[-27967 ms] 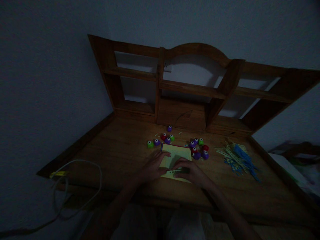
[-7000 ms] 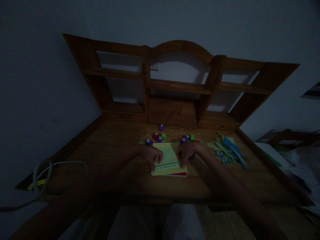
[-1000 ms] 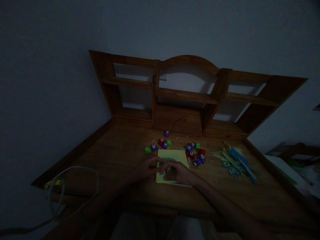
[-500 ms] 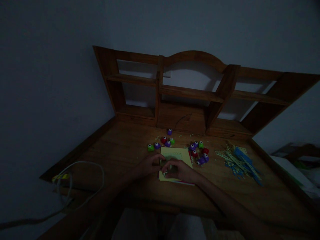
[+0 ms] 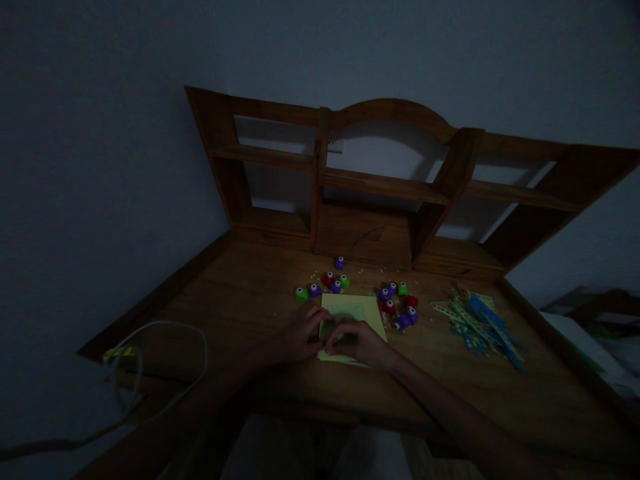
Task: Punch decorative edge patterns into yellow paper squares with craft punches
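A yellow sheet of paper (image 5: 357,309) lies on the wooden desk (image 5: 240,300), on top of a thin stack. My left hand (image 5: 299,333) rests with curled fingers on the sheet's near left edge. My right hand (image 5: 361,341) sits beside it, fingers bent over the near part of the sheet, pressing down on something small I cannot make out in the dark. The two hands almost touch.
Small purple, red and green craft punches lie in two clusters (image 5: 326,283) (image 5: 399,305) beyond the sheet. Punched yellow and blue paper strips (image 5: 475,319) are heaped at the right. A wooden shelf unit (image 5: 380,187) stands behind. A pale cable (image 5: 165,333) loops at the left edge.
Both hands have stayed on the near edge of the yellow sheet over the last second; the right hand's fingers have drawn closer to the left hand. The camera shifted slightly.
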### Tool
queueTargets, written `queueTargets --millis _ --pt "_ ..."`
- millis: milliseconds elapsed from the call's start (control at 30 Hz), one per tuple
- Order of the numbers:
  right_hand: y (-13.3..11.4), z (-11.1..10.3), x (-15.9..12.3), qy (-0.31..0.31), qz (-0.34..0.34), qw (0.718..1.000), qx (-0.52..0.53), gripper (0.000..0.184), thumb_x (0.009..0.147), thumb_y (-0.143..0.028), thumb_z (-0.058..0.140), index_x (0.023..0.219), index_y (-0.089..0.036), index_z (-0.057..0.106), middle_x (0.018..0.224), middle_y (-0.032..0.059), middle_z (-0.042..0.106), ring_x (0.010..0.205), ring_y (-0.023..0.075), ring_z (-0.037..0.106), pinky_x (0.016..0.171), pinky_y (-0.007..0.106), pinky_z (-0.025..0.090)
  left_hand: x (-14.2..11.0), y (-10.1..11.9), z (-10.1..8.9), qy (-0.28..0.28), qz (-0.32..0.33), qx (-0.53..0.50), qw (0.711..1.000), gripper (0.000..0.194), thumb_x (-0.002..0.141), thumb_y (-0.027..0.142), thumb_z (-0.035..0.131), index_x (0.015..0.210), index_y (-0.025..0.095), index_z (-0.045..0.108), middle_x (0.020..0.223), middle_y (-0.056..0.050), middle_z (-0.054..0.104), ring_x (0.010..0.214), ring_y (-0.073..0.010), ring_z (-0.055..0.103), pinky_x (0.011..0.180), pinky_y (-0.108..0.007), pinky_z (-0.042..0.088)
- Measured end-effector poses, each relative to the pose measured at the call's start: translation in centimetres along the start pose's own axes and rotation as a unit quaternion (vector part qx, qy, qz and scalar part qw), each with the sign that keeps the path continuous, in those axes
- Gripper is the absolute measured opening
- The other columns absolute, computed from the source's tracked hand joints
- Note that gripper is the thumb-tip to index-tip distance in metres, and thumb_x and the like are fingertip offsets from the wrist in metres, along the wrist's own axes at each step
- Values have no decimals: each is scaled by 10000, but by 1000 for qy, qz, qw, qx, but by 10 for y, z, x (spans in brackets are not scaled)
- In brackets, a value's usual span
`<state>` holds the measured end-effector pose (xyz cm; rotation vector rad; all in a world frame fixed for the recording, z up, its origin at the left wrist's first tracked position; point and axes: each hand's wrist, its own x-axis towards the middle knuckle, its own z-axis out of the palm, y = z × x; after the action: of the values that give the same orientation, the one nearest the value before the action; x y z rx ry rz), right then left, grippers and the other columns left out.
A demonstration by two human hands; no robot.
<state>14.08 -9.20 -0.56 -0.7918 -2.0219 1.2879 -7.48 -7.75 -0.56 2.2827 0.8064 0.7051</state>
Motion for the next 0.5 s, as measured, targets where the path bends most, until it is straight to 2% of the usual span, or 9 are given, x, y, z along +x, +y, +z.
queueTargets --millis 233,500 --pt "4 -1 0 1 -4 1000 -14 249 787 -434 706 833 -190 716 827 33 720 807 176 669 804 303 508 -1 1 1 -2 10 36 999 401 840 276 586 1223 221 484 1201 -86 484 1155 -244 439 1005 -378 369" --pt "5 -4 0 -7 -1 1000 -23 226 784 -429 710 831 -210 744 834 30 726 813 178 675 797 294 505 -2 -4 5 4 23 35 999 416 844 246 576 1246 230 472 1216 -92 478 1166 -241 438 1005 -371 371"
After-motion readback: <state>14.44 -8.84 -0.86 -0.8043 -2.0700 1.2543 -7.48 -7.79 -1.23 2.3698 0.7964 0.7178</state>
